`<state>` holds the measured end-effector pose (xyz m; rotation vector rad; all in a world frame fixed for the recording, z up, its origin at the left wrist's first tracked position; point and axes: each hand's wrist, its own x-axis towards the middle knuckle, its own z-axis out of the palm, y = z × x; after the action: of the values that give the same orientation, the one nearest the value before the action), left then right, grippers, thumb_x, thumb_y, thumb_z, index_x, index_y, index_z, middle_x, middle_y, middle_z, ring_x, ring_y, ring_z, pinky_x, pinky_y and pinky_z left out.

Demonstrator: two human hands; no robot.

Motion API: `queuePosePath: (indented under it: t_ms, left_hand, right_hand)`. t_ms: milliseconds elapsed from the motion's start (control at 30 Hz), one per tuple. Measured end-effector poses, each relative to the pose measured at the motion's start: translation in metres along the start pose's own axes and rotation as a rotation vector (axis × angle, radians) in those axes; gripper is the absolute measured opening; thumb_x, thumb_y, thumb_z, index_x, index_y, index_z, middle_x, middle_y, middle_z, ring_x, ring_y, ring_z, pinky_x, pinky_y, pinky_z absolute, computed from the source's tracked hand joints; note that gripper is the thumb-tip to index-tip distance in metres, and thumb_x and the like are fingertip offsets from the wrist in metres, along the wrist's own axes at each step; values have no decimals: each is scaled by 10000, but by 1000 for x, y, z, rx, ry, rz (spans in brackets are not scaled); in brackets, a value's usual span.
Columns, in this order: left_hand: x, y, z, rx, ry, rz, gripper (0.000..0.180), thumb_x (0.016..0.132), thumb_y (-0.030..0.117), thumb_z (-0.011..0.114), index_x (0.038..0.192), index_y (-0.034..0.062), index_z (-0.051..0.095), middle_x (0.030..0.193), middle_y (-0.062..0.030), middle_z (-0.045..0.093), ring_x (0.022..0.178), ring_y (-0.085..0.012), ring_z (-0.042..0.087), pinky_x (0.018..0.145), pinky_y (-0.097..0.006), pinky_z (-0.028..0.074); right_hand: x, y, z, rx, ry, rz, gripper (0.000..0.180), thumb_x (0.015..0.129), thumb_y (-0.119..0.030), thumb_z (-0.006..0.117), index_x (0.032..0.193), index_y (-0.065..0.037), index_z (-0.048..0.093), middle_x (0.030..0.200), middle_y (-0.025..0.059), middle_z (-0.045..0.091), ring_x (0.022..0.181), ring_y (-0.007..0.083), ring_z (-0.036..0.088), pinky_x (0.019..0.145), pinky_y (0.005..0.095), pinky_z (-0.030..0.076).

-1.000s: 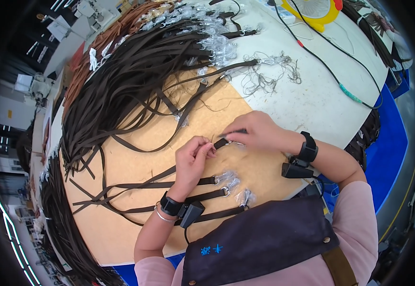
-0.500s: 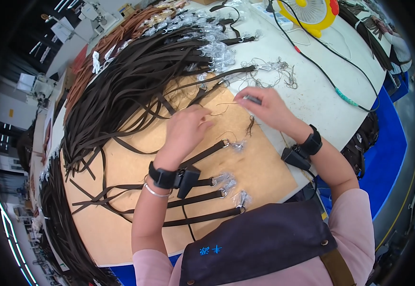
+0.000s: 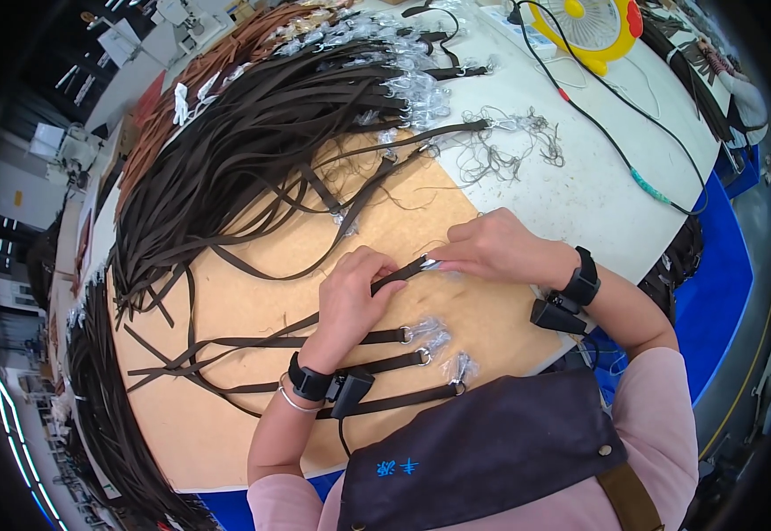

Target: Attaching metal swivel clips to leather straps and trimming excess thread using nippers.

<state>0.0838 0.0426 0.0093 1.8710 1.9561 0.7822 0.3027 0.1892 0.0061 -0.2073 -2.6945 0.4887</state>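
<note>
Left hand point(image 3: 350, 290) pinches dark strap point(image 3: 401, 273), right hand point(image 3: 496, 248) pinches its right end, likely steadying it between them. Near side: three straps point(image 3: 394, 364), ends rightward, presumably for easy reach.

The dark strap point(image 3: 406, 270) is looking matt and smooth, like leather or webbing, though I'm not managing to tell which. A metal ring point(image 3: 426, 357) is shining, and crinkled plastic wrapping point(image 3: 431, 332) is glinting. The tan board point(image 3: 226, 447) is showing a smooth, papery face. The fan point(image 3: 594, 44) is wearing shiny yellow plastic, and the apron point(image 3: 483, 442) is gleaming faintly, leather-like.
</note>
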Motion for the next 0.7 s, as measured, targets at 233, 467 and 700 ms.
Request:
queuePosePath:
  t_ms: [233, 467, 700]
  left_hand:
    - [1, 0, 0, -7, 3, 16, 200, 779, 153, 800, 928, 73, 693, 893, -45, 668, 853, -235, 667, 705, -348, 530]
    - [-5, -1, -2, -20, 14, 1, 190, 779, 150, 798, 910, 72, 685, 888, -48, 659, 852, -236, 658, 707, -350, 525]
    - [-15, 3, -6, 74, 77, 146, 245, 761, 158, 815, 953, 78, 686, 899, -44, 631, 852, -231, 638, 700, -347, 521]
  right_hand:
    - [2, 3, 8, 234, 137, 173, 217, 949, -289, 654, 1005, -106, 757, 813, 77, 698, 711, 279, 678, 608, 370, 517]
    - [9, -3, 2, 335, 53, 392, 294, 924, -272, 704, 1145, -79, 702, 933, 148, 720, 767, 266, 694, 688, 342, 532]
    - [11, 12, 1, 177, 90, 474, 188, 879, -236, 728, 988, -84, 705, 720, 92, 653, 598, 223, 615, 569, 349, 475]
